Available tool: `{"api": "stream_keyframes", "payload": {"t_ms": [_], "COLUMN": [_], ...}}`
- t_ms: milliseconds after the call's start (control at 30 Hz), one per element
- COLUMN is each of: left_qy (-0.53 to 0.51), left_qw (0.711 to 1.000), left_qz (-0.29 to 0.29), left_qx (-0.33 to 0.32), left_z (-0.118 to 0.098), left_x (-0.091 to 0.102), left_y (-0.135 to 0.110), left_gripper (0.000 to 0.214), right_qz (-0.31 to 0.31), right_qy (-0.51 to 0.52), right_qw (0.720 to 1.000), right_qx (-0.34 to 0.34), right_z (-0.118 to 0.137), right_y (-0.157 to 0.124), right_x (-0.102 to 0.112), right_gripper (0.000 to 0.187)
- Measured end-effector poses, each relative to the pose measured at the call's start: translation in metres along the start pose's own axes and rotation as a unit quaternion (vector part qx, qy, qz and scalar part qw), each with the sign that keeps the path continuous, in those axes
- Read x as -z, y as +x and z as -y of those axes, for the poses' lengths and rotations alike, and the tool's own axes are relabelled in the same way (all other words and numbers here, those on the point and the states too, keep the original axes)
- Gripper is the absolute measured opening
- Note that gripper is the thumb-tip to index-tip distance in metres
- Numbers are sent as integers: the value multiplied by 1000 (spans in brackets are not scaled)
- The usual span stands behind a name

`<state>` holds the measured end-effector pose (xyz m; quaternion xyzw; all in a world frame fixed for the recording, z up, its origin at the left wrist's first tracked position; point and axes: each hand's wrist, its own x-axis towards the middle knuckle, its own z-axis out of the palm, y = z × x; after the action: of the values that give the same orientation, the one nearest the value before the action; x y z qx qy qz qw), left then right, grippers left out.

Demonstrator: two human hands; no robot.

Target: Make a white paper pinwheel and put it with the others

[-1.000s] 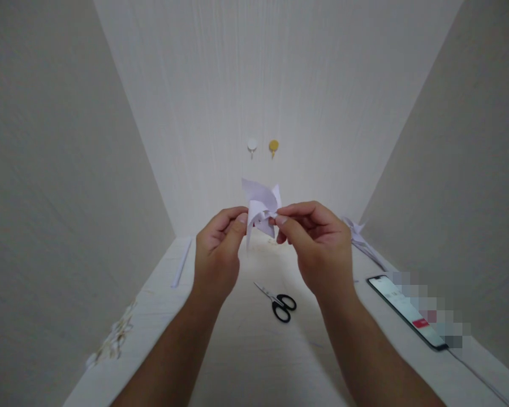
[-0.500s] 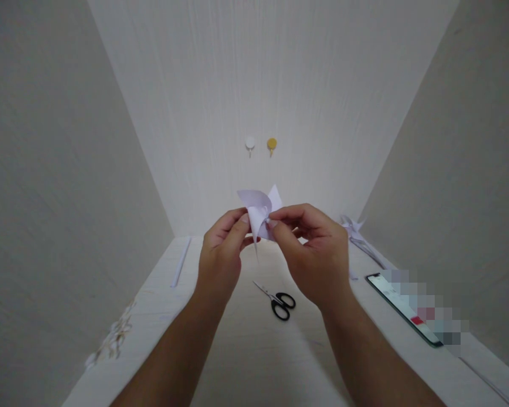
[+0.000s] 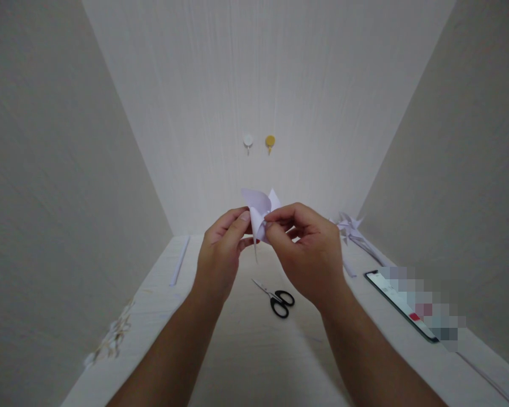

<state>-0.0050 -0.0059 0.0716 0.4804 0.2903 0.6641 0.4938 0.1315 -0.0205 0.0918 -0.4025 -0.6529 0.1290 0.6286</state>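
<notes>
A white paper pinwheel (image 3: 258, 206) with curled blades is held up above the table, between both hands. My left hand (image 3: 223, 249) is closed on its left side, thumb in front and fingers behind. With thumb and forefinger, my right hand (image 3: 307, 249) pinches the pinwheel near its centre; what exactly lies between those fingertips is hidden. Below the hands, scissors (image 3: 279, 301) with black handles rest on the table, their blades pointing away to the left.
A rolled white paper stick (image 3: 180, 260) lies at the left. Finished-looking white pinwheels (image 3: 350, 224) with sticks are at the back right, near a phone (image 3: 401, 305). Small tangled bits (image 3: 114, 336) lie at the left edge. Two hooks (image 3: 270, 141) hang on the back wall.
My right hand has shifted slightly left, uncovering more of the pinwheels behind it. The held pinwheel has turned a little, and the whole view has moved slightly.
</notes>
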Motion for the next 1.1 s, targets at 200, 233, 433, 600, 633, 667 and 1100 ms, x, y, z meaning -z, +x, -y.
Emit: {"api": "stream_keyframes", "payload": {"t_ms": [200, 233, 433, 600, 633, 667, 1100], "left_qy": [-4, -3, -2, 56, 59, 59, 187], "left_qw": [1000, 1000, 991, 983, 983, 982, 970], "left_qz": [18, 24, 132, 159, 162, 166, 145], "left_qx": [-2, -5, -23, -67, -69, -65, -65], "left_z": [-3, -3, -3, 4, 6, 7, -5], "left_x": [2, 2, 7, 11, 11, 10, -7], "left_y": [-1, -1, -4, -5, -5, -5, -19], "left_gripper": [20, 21, 49, 51, 46, 43, 42], "right_qz": [3, 3, 4, -8, -10, -11, -17], "right_qy": [5, 10, 100, 181, 191, 198, 92], "right_qw": [1000, 1000, 992, 977, 975, 974, 992], "right_qx": [-11, -17, -73, -112, -114, -114, -85], "right_z": [-1, -1, -4, -1, -1, 0, -1], "right_y": [2, 2, 2, 6, 7, 8, 4], "right_x": [-2, -2, -2, -1, 0, 0, 1], "right_gripper": [8, 8, 9, 7, 7, 7, 10]}}
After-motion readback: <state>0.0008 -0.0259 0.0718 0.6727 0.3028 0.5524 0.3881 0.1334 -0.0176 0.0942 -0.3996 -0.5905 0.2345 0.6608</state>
